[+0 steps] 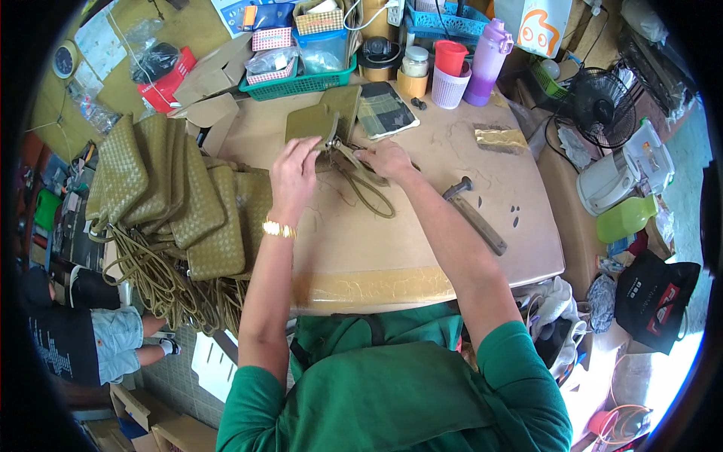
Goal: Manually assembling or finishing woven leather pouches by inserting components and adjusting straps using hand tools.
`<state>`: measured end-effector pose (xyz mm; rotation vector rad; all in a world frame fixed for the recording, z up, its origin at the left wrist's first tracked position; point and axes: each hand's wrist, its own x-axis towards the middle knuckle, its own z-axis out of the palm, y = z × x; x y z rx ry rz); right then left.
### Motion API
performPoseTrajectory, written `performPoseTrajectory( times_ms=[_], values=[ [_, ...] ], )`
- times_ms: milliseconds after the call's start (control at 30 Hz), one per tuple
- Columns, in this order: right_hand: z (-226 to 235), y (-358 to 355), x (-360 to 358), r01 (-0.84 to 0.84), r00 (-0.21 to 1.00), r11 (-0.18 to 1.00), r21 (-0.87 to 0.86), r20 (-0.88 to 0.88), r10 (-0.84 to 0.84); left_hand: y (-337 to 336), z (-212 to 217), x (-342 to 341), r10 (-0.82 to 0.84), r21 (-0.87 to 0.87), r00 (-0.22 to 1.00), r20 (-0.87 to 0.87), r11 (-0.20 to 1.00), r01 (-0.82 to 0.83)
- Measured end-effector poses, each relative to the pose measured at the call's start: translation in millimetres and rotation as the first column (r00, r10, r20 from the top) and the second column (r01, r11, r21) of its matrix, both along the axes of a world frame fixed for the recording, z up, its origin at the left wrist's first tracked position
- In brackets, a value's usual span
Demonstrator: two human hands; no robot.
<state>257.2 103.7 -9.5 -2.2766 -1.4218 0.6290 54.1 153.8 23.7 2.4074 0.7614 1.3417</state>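
Observation:
An olive pouch (310,124) lies on the far part of the worktable, its flap standing up. At its near edge, the fingers of my left hand (294,175) are bent together, pinching the pouch beside a silver metal tool head. My right hand (385,160) is closed round the handle of this plier-like tool (345,153); its jaws meet the pouch's edge close to my left fingertips. A looped olive cord strap (373,202) hangs out from there onto the tabletop. What exactly sits between the jaws is too small to make out.
Olive woven pouches (177,196) with bundled cord straps (162,279) are piled left. A hammer (478,218) lies right of my right forearm. Behind stand a dark patterned notebook (384,109), cups (450,71), a purple bottle (489,60) and a green basket (297,84). A fan (601,109) is at right.

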Motion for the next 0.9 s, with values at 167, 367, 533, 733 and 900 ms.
performPoseTrajectory(
  times_ms=[167, 367, 533, 733, 900],
  values=[
    [-30.0, 1.5, 8.9, -0.143, 0.973, 0.983, 0.117, 0.197, 0.118, -110.2, 10.4, -46.1, -0.176, 0.115, 0.974, -0.141, 0.974, 0.193],
    [2.3, -8.0, -5.8, -0.279, 0.889, 0.960, -0.032, 0.370, 0.270, -156.8, -58.2, -84.1, -0.256, -0.146, 0.931, -0.260, 0.964, 0.224],
    [-17.1, -54.4, 26.0, 0.006, 1.000, 0.905, 0.425, 0.007, -0.010, -161.0, -47.3, -71.2, -0.240, -0.128, 0.931, -0.275, 0.969, 0.212],
    [4.8, -163.6, -58.5, -0.129, 0.917, 0.900, 0.417, -0.297, 0.268, -152.7, -63.7, -78.4, -0.235, -0.139, 0.967, -0.103, 0.966, 0.220],
    [-2.2, -174.9, -111.5, -0.103, 0.982, 0.818, 0.567, -0.071, 0.173, -154.5, -27.6, -81.1, -0.175, -0.155, 0.984, 0.035, 0.972, 0.178]
  ],
)
